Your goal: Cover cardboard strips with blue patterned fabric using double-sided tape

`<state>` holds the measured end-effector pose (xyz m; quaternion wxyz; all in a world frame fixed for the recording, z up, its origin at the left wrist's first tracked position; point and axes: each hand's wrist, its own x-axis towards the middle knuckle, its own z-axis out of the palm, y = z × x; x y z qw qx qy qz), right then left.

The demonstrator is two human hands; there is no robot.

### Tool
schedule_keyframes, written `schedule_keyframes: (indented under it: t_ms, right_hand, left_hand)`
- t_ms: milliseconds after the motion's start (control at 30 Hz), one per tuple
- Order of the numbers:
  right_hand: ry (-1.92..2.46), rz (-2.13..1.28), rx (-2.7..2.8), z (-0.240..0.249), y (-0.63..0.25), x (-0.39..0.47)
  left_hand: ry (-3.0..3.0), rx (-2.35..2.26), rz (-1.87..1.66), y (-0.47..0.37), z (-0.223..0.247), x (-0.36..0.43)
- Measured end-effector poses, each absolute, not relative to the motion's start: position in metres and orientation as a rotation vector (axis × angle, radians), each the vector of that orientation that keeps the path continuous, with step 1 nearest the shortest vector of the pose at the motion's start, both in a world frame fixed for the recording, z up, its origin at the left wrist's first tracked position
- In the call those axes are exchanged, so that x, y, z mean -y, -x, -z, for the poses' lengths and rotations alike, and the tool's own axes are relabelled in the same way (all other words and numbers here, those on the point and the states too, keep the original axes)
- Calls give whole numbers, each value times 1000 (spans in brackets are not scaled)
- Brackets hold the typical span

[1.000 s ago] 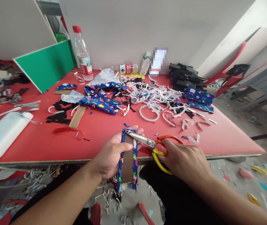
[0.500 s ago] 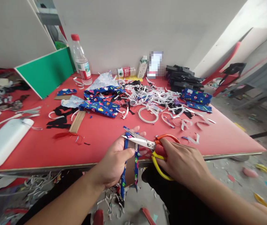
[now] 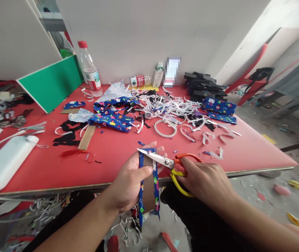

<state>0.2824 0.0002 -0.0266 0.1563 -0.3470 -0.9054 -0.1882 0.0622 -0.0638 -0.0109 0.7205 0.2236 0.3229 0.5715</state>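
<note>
My left hand (image 3: pixel 129 180) grips a brown cardboard strip (image 3: pixel 148 190) edged with blue printed fabric (image 3: pixel 156 185), thumb on its face and fingers behind. The strip hangs down past the table's front edge. My right hand (image 3: pixel 207 178) is closed around scissors (image 3: pixel 162 160) with one orange and one yellow handle. Their blades lie nearly together across the strip's top end, pointing left. A small blue fabric snippet (image 3: pixel 141 143) lies just beyond the blade tips.
On the red table (image 3: pixel 118 168) are white strip scraps (image 3: pixel 170 106), folded blue fabric (image 3: pixel 112 119), a white coil (image 3: pixel 165 128), a water bottle (image 3: pixel 92 75), a white power bank (image 3: pixel 7 162), a green board (image 3: pixel 52 84) and a black stack (image 3: pixel 204 85). Scraps litter the floor.
The scissor blades have come together across the strip's top. A blue snippet has separated from that end, and the strip faces me a little more squarely.
</note>
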Motion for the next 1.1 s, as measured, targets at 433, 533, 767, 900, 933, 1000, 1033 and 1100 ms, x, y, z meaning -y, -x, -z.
schedule_keyframes:
  t_ms: [433, 533, 767, 900, 933, 1000, 1033, 1100]
  right_hand:
    - [1150, 378, 2533, 8, -274, -1]
    - [1127, 365, 2537, 8, -272, 2]
    - [1048, 329, 2583, 14, -272, 7]
    - [1094, 236, 2558, 16, -282, -2]
    - [1190, 209, 2520, 16, -286, -6]
    - [1447, 216, 2406, 14, -296, -17]
    - [1575, 254, 2344, 13, -301, -22]
    - [1743, 343, 2287, 11, -309, -31]
  left_hand:
    - [-515, -709, -1279, -56, 14, 60]
    - [-555, -722, -1279, -57, 16, 60]
    - [-540, -729, -1300, -55, 12, 57]
    - [-469, -743, -1310, -52, 11, 58]
    - [-448, -760, -1308, -51, 10, 58]
    - [-408, -808, -1292, -49, 7, 58]
    - [-392, -840, -1280, -48, 5, 59]
    - [-356, -906, -1243, -47, 0, 58]
